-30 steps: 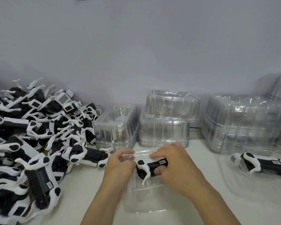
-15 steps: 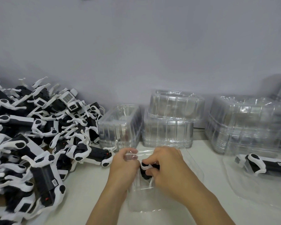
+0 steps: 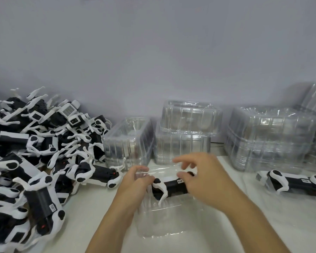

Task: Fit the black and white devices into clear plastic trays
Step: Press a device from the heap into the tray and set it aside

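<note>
- Left hand (image 3: pixel 135 181): fingers curled, pinching the left rim of the clear plastic clamshell tray (image 3: pixel 161 221) on the white counter (image 3: pixel 84 212), thumb touching the white end of the device.
- Right hand (image 3: pixel 201 177): fingers loosely spread and relaxed above the black and white dog-shaped device (image 3: pixel 169 187); thumb tip touching its black top near the label, no firm grip visible.
- Device lying lengthwise in the tray's far half, one white leg pointing down toward the near half.
- Large heap of black and white devices (image 3: pixel 31 161) at left, crowding the counter beside the left forearm.
- Stacks of empty clear plastic trays (image 3: pixel 186 136) behind, against the wall.
- Second device in an open tray (image 3: pixel 292 182) at right.
</note>
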Motion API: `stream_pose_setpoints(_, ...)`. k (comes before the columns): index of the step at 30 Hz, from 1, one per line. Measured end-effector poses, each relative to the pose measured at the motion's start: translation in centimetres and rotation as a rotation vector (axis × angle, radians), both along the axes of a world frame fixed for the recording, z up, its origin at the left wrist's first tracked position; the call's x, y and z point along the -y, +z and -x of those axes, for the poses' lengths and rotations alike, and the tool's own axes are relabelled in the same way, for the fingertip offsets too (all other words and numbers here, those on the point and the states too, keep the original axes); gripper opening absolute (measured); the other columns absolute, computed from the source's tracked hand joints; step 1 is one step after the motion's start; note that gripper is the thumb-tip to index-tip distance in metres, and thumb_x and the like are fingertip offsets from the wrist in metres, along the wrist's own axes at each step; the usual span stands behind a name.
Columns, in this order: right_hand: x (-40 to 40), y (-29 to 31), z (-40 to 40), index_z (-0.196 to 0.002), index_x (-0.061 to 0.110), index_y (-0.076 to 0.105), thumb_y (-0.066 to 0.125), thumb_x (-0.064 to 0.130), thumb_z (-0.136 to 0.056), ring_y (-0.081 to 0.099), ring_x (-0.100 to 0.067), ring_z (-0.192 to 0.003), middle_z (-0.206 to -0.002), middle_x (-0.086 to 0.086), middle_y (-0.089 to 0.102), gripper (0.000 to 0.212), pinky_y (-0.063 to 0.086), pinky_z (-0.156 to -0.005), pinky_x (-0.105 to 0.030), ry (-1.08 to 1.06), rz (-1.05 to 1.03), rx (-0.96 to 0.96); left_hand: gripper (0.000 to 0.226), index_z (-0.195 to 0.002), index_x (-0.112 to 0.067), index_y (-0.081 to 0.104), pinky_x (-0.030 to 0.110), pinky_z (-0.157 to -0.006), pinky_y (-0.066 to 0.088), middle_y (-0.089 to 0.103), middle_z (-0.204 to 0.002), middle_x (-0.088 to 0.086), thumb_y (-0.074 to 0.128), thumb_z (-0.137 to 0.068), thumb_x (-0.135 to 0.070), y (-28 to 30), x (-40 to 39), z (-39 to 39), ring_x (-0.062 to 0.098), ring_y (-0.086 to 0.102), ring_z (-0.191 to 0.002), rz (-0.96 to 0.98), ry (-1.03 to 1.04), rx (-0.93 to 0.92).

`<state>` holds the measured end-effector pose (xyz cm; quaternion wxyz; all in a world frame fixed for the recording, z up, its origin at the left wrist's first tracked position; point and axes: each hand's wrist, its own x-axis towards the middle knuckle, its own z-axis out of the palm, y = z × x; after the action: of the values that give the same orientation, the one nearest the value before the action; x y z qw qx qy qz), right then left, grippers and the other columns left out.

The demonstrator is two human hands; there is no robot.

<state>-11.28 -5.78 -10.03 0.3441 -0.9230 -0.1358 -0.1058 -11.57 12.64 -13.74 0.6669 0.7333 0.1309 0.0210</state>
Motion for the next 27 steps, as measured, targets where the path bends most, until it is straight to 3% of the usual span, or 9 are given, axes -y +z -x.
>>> stream_pose_setpoints(2, 1.9, 0.9, 0.0, -0.101, 0.047, 0.066, 0.074, 0.037, -0.085, 0.048, 0.001, -0.091, -0.091, 0.018, 0.057, 0.021, 0.041, -0.093, -0.029, -0.061, 0.065, -0.062, 0.021, -0.107, -0.031, 0.064, 0.027, -0.070, 0.039, 0.064, -0.107, -0.009, 0.066, -0.090, -0.019, 0.0, 0.0, 0.0, 0.007, 0.056, -0.097, 0.003, -0.002, 0.000)
stream_pose_setpoints(5, 3.2, 1.7, 0.4, -0.094, 0.045, 0.066, 0.079, 0.044, -0.078, 0.054, 0.000, -0.082, -0.087, 0.014, 0.061, 0.021, 0.039, -0.073, -0.022, -0.060, 0.141, -0.225, 0.021, -0.108, -0.032, 0.063, 0.026, -0.070, 0.039, 0.063, -0.110, -0.009, 0.065, -0.090, -0.020, -0.1, 0.1, 0.0, 0.006, 0.055, -0.098, -0.002, -0.003, 0.005)
stream_pose_setpoints(8, 2.9, 1.7, 0.3, -0.095, 0.040, 0.068, 0.084, 0.035, -0.077, 0.061, 0.000, -0.074, -0.082, 0.013, 0.067, 0.024, 0.037, -0.059, -0.012, -0.058, 0.113, -0.260, 0.021, -0.107, -0.034, 0.062, 0.028, -0.071, 0.040, 0.062, -0.111, -0.010, 0.064, -0.090, -0.021, -0.1, 0.2, 0.0, 0.005, 0.055, -0.098, -0.025, 0.002, 0.007)
stream_pose_setpoints(14, 2.0, 0.3, -0.3, -0.088, 0.035, 0.066, 0.086, 0.018, -0.075, 0.062, -0.004, -0.069, -0.083, 0.008, 0.066, 0.029, 0.037, -0.048, -0.011, -0.151, 0.080, -0.240, 0.022, -0.107, -0.037, 0.060, 0.027, -0.073, 0.041, 0.064, -0.110, -0.011, 0.063, -0.091, -0.022, -0.1, 0.1, 0.2, 0.002, 0.057, -0.097, -0.030, -0.030, 0.018)
stream_pose_setpoints(20, 1.0, -0.3, -0.4, -0.083, 0.033, 0.064, 0.079, 0.009, -0.075, 0.065, -0.017, -0.073, -0.092, -0.002, 0.064, 0.030, 0.057, -0.069, -0.035, -0.245, 0.069, -0.187, 0.021, -0.107, -0.037, 0.059, 0.026, -0.073, 0.042, 0.063, -0.109, -0.013, 0.064, -0.092, -0.023, -0.2, 0.1, 0.1, 0.002, 0.056, -0.097, -0.016, -0.022, 0.024)
stream_pose_setpoints(27, 1.4, -0.5, -0.5, -0.078, 0.034, 0.058, 0.073, 0.009, -0.077, 0.061, -0.016, -0.079, -0.092, 0.002, 0.061, 0.029, 0.053, -0.069, -0.032, -0.197, 0.092, -0.183, 0.021, -0.108, -0.036, 0.060, 0.023, -0.069, 0.040, 0.061, -0.108, -0.013, 0.065, -0.091, -0.023, -0.3, 0.2, 0.0, 0.001, 0.056, -0.095, -0.006, -0.004, 0.030)
